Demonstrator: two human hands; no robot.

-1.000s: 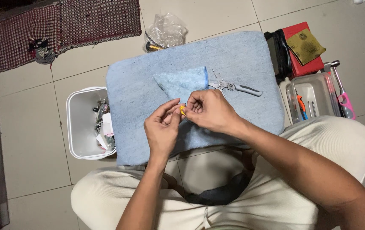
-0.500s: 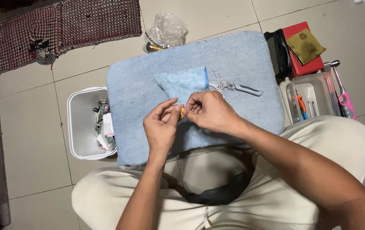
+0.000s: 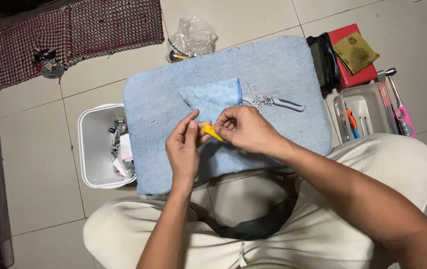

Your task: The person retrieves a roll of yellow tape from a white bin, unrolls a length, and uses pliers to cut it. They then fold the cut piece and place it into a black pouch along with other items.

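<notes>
- A large light-blue terry towel is lying spread over the tiled floor in front of the seated person, and it is sitting under both hands.
- A dark red checked woven mat is lying at the top left, well apart from the hands, with a small dark tangled object resting on it.
- A white rectangular plastic bin is standing just beside the towel's left edge, holding mixed scraps.
- A clear plastic tray is sitting at the towel's right edge with small tools in it; a red flat case with an olive pouch on top is lying behind it.
- A smaller folded light-blue cloth is lying on the towel just beyond the fingers.
- A crumpled clear plastic bag is lying past the towel's far edge.
- Grey-handled metal pliers are resting on the towel just beyond the right hand, not touched.
- The left hand and the right hand are meeting above the towel, each pinching one end of a small yellow strip between thumb and fingertips; nothing is blocking them.
- Against the frame half a second ago, the yellow strip is showing much longer between the fingers, and the left hand is sitting slightly further left.
</notes>
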